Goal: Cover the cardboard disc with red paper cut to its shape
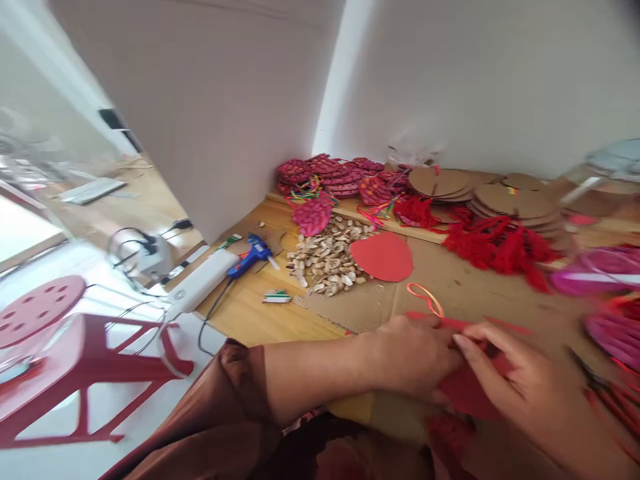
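My left hand point(415, 357) is curled over a red paper piece point(473, 393), its fingertips mostly hidden from me. Thumb and forefinger pinched, my right hand point(520, 377) closes on the same paper at its upper edge. Above the hands, a loop of orange cord point(426, 298) sticks out onto the cardboard sheet point(465, 287). A blurred red tassel point(450, 433) hangs below the paper. Another red paper disc point(383, 257) lies flat just beyond my left hand, partly beside a heap of peanut shells point(330, 260).
A blue glue gun point(253, 255) lies by a white power strip point(203, 283). Braided pink pieces point(345, 177), stacked cardboard discs point(520, 200) and red tassels point(500, 247) line the back ledge. Dark scissors point(595, 380) are at right. A red stool point(85, 367) stands left.
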Tool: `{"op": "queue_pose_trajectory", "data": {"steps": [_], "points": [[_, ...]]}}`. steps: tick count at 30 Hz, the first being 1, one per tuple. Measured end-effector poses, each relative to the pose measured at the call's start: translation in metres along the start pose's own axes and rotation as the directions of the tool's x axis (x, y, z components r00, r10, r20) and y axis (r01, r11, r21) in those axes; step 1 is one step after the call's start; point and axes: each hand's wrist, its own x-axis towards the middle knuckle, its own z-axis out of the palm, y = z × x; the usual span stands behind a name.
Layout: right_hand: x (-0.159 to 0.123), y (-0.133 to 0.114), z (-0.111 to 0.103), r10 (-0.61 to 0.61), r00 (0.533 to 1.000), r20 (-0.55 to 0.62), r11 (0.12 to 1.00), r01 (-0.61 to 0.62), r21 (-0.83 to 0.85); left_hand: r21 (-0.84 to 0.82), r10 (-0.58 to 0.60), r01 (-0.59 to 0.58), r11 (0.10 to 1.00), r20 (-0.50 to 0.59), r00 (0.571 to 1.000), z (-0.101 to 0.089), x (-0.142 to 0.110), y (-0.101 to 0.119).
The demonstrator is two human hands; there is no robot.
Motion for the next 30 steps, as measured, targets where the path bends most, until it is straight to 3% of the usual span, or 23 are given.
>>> {"op": "queue_pose_trajectory", "data": {"steps": [1,4,10,14,23,27,30], "points": [[0.002,-0.002,-0.001,-0.016,0.998,0.063,1.000,0.017,-0.014,0.014,-0.006,0.006,1.000,-0.008,1.000,-0.001,-0.001,0.001],[0.005,-0.012,-0.005,-0.005,0.994,0.108,1.000,0.007,-0.018,0.011,-0.029,0.029,1.000,-0.008,1.000,-0.002,-0.001,0.002],[0.003,-0.026,-0.012,-0.019,0.997,0.068,0.999,0.016,0.048,-0.022,-0.077,0.077,0.997,0.026,0.997,-0.003,0.000,0.005],[-0.009,-0.011,-0.024,-0.009,1.000,0.007,0.999,0.009,0.031,0.001,-0.082,0.082,0.997,0.042,0.996,-0.001,0.000,0.005],[-0.031,0.025,-0.033,0.235,0.962,-0.141,0.972,-0.234,0.030,0.049,-0.091,0.089,0.995,0.034,0.995,0.006,0.000,0.005],[-0.029,0.031,-0.031,0.318,0.927,-0.200,0.948,-0.311,0.070,0.058,-0.085,0.083,0.995,0.036,0.996,0.004,0.000,0.006],[-0.031,0.024,-0.034,0.325,0.927,-0.186,0.945,-0.313,0.092,0.080,-0.071,0.068,0.994,0.031,0.997,0.004,0.000,0.005]]}}
